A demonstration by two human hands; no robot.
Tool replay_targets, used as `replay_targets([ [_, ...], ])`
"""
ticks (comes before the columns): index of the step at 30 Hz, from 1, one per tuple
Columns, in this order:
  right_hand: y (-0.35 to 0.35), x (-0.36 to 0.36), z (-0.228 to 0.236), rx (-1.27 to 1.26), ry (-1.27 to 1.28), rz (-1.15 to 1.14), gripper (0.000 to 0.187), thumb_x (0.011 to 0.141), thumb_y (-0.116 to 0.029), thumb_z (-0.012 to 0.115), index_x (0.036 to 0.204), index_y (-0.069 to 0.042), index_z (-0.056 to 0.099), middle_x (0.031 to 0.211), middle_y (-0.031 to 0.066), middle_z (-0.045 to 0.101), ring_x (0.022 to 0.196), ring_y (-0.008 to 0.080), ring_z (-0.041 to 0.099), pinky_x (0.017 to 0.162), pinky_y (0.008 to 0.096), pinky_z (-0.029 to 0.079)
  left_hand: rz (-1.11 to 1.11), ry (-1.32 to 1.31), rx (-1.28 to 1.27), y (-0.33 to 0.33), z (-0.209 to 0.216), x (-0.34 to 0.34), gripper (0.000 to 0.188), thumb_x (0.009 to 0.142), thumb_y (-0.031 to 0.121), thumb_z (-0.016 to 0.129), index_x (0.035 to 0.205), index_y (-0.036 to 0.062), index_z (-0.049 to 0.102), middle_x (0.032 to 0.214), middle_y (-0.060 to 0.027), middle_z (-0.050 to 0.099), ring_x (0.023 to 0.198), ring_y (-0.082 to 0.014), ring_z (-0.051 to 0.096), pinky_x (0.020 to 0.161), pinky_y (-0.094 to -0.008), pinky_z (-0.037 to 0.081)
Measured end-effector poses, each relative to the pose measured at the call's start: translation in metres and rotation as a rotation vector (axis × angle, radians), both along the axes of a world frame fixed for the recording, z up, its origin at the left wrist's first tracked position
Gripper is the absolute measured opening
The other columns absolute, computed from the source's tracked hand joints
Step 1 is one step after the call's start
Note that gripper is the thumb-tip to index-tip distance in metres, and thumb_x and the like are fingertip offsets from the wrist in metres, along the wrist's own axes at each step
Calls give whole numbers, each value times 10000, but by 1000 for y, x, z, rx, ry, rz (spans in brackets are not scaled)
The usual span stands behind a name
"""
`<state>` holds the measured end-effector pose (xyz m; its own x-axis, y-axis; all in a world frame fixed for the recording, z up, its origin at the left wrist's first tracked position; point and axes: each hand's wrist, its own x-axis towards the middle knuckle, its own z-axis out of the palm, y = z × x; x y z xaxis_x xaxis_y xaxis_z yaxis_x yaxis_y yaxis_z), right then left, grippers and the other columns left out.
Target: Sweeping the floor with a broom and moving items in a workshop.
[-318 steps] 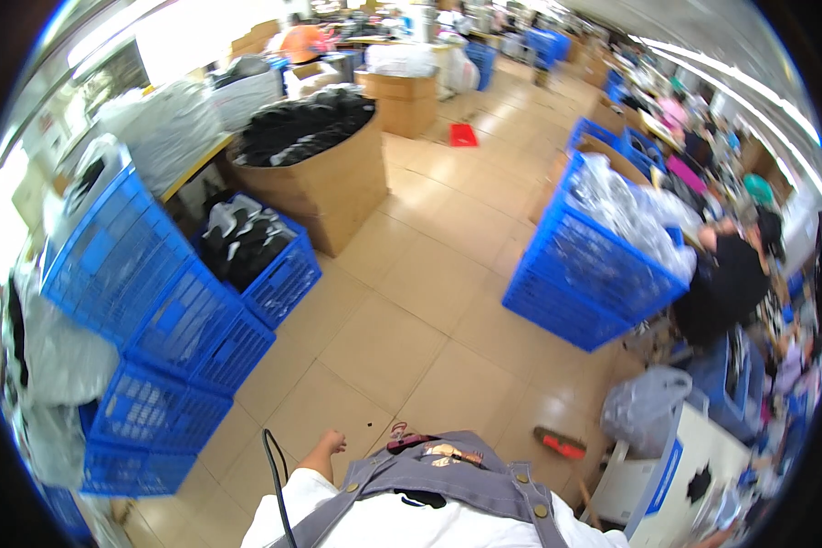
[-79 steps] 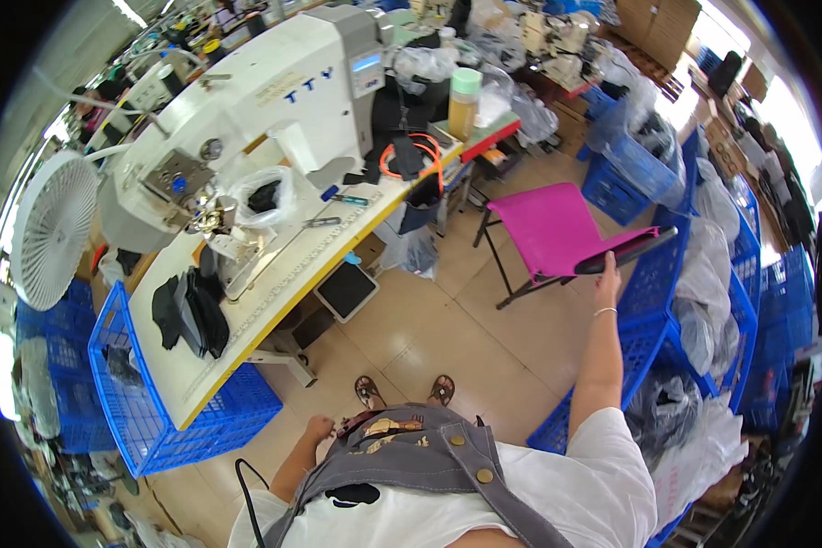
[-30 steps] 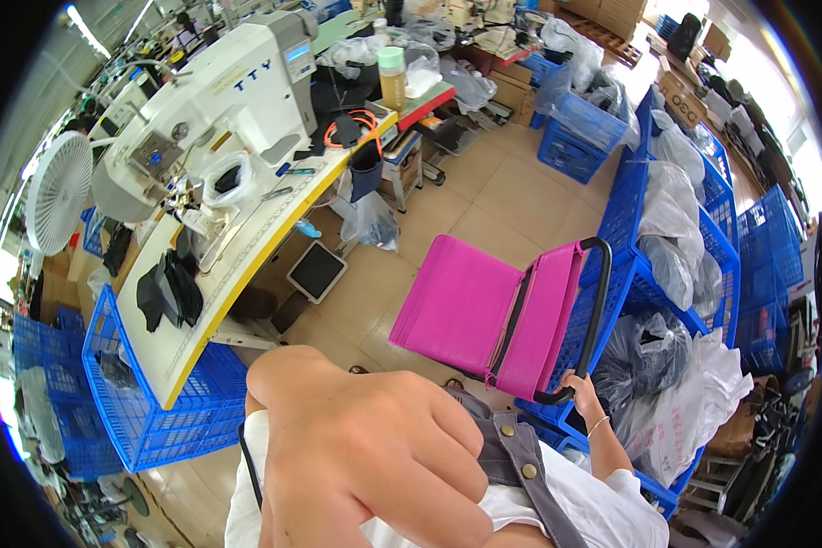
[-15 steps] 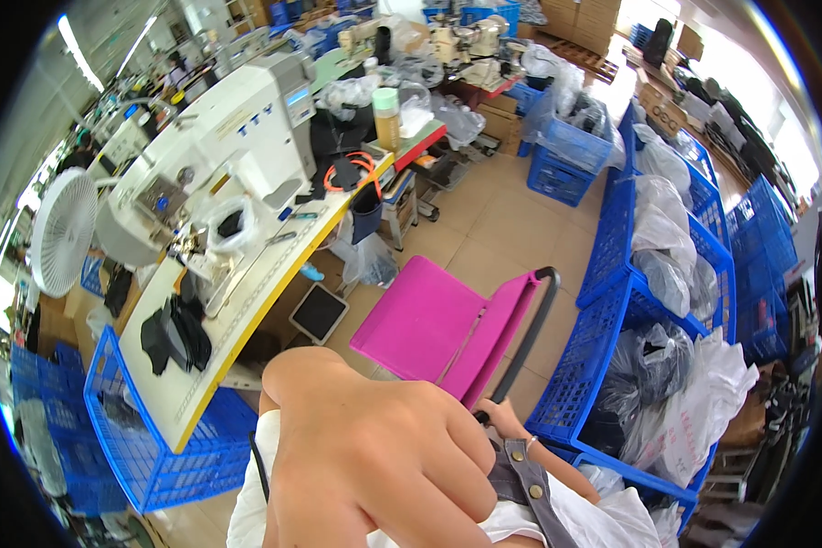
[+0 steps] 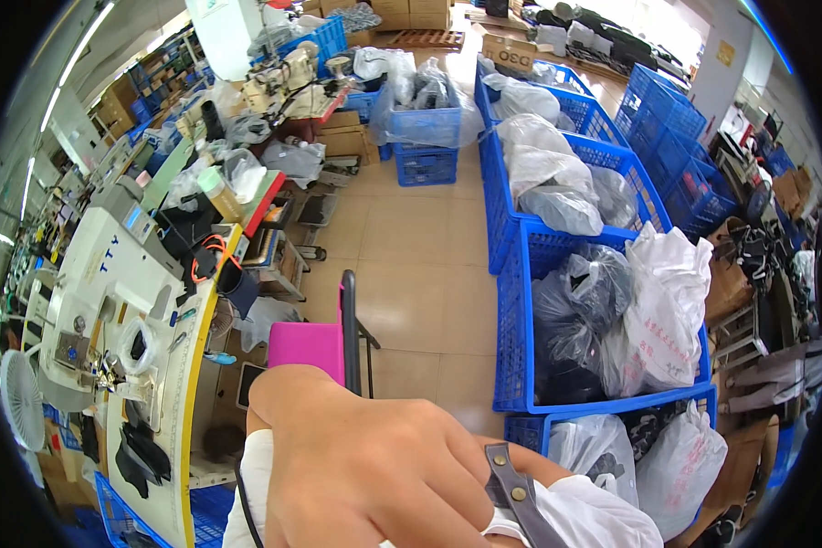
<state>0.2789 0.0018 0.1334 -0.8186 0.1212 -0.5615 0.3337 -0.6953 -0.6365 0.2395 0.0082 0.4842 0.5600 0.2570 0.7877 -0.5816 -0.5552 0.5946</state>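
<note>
My left hand [image 5: 374, 457] fills the lower middle, very close, its wrist bent and its fingers curled down past the lower edge. Whatever those fingers hold, if anything, is hidden. Behind it shows part of my right forearm [image 5: 528, 462]; the right hand itself is covered. A grey strap with brass snaps [image 5: 511, 484] lies across my white clothing beside the left knuckles. Just beyond the left hand stands a pink chair [image 5: 306, 349] with a black frame, beside the worktable; its lower part is covered by my hand.
On the left, a yellow-edged worktable [image 5: 169, 402] carries a white sewing machine [image 5: 110, 247], black fabric pieces [image 5: 142, 457] and a bottle [image 5: 219, 194]. Blue crates [image 5: 511, 320] with bagged goods line the right. Tiled floor [image 5: 420, 301] runs between. Another bagged crate [image 5: 426, 164] stands farther back.
The view has turned right, so the table and chair sit farther left. My right hand, earlier on the chair's black frame, no longer shows there. The left hand keeps its curled pose.
</note>
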Motion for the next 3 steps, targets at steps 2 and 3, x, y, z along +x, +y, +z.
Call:
replay_targets([
  [2,15,38,-9,107,44,-25,608,729,-395,563,1151,-7,359,798,143,538,618,144,558,486,220,450,-277,38,-22,21,-7,14,272,734,140,471,981,88,369,559,-168,471,383,-192,355,353,-255,249],
  [3,24,57,-29,161,76,-140,537,716,-328,593,1117,-14,421,946,106,519,783,106,490,658,256,406,-294,27,-14,22,-4,16,272,734,140,471,981,88,369,559,-168,471,383,-192,355,353,-255,249],
])
